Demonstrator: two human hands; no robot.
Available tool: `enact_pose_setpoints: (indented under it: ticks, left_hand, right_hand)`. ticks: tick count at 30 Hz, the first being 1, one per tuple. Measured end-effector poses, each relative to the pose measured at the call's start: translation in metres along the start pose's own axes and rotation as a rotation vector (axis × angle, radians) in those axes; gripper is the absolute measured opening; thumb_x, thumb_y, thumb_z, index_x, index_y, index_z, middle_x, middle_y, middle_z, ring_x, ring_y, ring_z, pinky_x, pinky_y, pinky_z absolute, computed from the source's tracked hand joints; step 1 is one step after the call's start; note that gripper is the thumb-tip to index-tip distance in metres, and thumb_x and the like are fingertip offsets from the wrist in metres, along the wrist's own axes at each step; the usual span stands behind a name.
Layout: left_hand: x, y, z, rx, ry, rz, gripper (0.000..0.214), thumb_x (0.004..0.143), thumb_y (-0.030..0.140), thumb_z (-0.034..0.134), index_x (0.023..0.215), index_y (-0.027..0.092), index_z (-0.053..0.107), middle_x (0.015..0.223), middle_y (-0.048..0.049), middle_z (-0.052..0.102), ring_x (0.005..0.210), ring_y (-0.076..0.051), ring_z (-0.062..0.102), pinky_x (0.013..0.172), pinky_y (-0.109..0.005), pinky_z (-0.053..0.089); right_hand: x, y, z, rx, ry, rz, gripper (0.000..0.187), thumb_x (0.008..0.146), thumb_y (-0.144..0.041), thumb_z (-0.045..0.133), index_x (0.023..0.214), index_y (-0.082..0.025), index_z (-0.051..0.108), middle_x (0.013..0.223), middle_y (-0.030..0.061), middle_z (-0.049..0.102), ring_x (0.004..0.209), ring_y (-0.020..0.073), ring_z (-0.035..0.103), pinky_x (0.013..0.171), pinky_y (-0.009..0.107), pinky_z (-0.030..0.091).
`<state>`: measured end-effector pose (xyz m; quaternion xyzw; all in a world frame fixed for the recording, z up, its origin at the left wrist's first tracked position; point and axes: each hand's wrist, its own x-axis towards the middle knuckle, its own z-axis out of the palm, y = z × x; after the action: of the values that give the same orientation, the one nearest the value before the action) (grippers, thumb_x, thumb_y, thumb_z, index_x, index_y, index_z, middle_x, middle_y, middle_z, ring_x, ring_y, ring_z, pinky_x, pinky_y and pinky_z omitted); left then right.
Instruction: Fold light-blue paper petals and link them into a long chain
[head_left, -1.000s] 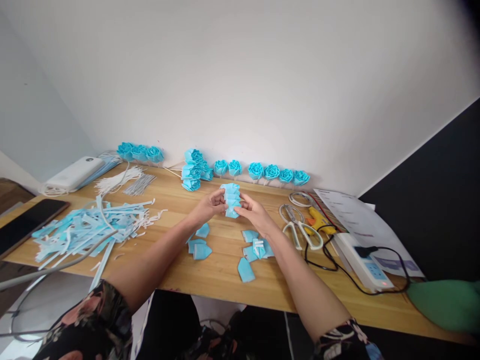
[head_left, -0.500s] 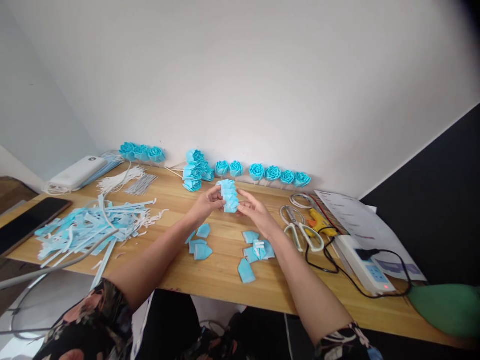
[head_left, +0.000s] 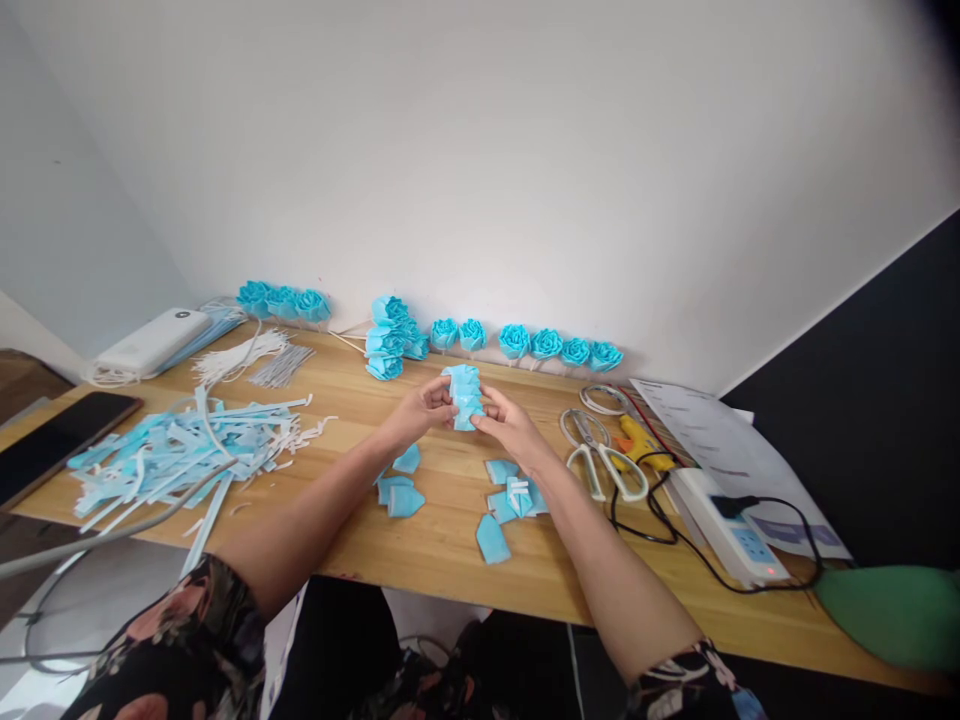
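Observation:
Between my two hands, above the wooden table (head_left: 442,560), is a strip of overlapping light-blue fabric petals (head_left: 464,397). My left hand (head_left: 421,412) pinches its left edge, and my right hand (head_left: 510,425) grips the lower right edge with the thumb in front. Several loose blue petals (head_left: 405,501) lie below my left hand. More cut petals (head_left: 493,540) lie by my right forearm, and a small folded blue piece with white strips (head_left: 518,494) sits on top of them. Finished blue fabric roses (head_left: 514,343) stand in a row along the wall.
At left are a heap of blue and white scraps (head_left: 180,450), a phone (head_left: 60,440), a white power bank (head_left: 154,345) and grey wires (head_left: 281,366). Scissors (head_left: 600,460), a yellow glue gun (head_left: 641,445), a power strip (head_left: 727,530) and printed paper (head_left: 720,440) lie at right.
Both hands have shifted slightly right with the petal strip. My right thumb now lies farther over the strip's lower right part. The things on the table stay where they were.

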<state>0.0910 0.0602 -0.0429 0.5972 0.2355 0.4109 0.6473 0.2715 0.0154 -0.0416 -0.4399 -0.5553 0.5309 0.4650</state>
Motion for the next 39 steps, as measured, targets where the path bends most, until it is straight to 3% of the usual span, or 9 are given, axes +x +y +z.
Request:
enact_pose_setpoints:
  ticks: [9,17,22,27,31,39]
  left_hand:
    - [0.0,-0.0021,0.0009,0.007,-0.014,-0.002,0.053,0.069,0.028,0.074,0.117,0.014,0.058,0.075,-0.0016,0.062,0.063,-0.012,0.056,0.061,-0.025,0.046]
    - [-0.0025,0.0025,0.0022,-0.002,-0.019,-0.015,0.056,0.074,0.034,0.069,0.124,0.013,0.053,0.075,-0.0037,0.064,0.062,-0.013,0.057,0.062,-0.026,0.046]
    - [-0.0011,-0.0007,-0.0002,0.009,-0.006,-0.011,0.059,0.07,0.028,0.073,0.124,0.014,0.053,0.072,-0.0017,0.063,0.063,-0.013,0.058,0.062,-0.025,0.046]
    - [-0.0006,-0.0007,-0.0022,-0.013,0.081,0.022,0.059,0.07,0.026,0.072,0.124,0.015,0.053,0.074,-0.0014,0.063,0.063,-0.012,0.058,0.061,-0.024,0.046]
    - [-0.0004,-0.0012,-0.0032,-0.032,0.08,0.032,0.059,0.071,0.026,0.071,0.125,0.015,0.052,0.076,-0.0018,0.063,0.062,-0.012,0.057,0.06,-0.025,0.047]
    - [0.0006,-0.005,-0.007,-0.038,0.06,0.046,0.058,0.073,0.025,0.069,0.127,0.016,0.051,0.079,-0.0028,0.063,0.063,-0.012,0.057,0.061,-0.025,0.047]
  right_hand:
    - [-0.0018,-0.0015,0.0038,-0.026,0.002,-0.005,0.05,0.076,-0.037,0.066,0.122,-0.021,0.055,0.08,0.0005,0.068,0.068,0.0145,0.059,0.067,0.028,0.046]
    - [-0.002,-0.0047,0.0041,-0.019,0.068,0.013,0.053,0.073,-0.037,0.068,0.121,-0.02,0.055,0.071,-0.0011,0.065,0.062,0.0145,0.057,0.066,0.029,0.045]
    - [-0.0009,-0.0011,0.0028,-0.013,0.077,0.006,0.052,0.073,-0.038,0.068,0.121,-0.021,0.057,0.071,-0.0009,0.066,0.062,0.0145,0.058,0.066,0.029,0.047]
    - [-0.0026,-0.0033,0.0019,0.057,0.086,0.04,0.051,0.077,-0.042,0.065,0.124,-0.022,0.057,0.08,0.002,0.068,0.069,0.016,0.062,0.069,0.031,0.05]
    - [-0.004,-0.0072,0.0025,0.06,0.085,0.033,0.05,0.076,-0.04,0.065,0.123,-0.024,0.058,0.09,0.0038,0.069,0.079,0.0187,0.063,0.072,0.032,0.051]
    - [-0.0012,-0.0063,-0.0032,-0.112,0.197,-0.148,0.042,0.077,-0.031,0.061,0.118,-0.023,0.054,0.102,0.0052,0.066,0.094,0.0194,0.061,0.083,0.034,0.045]
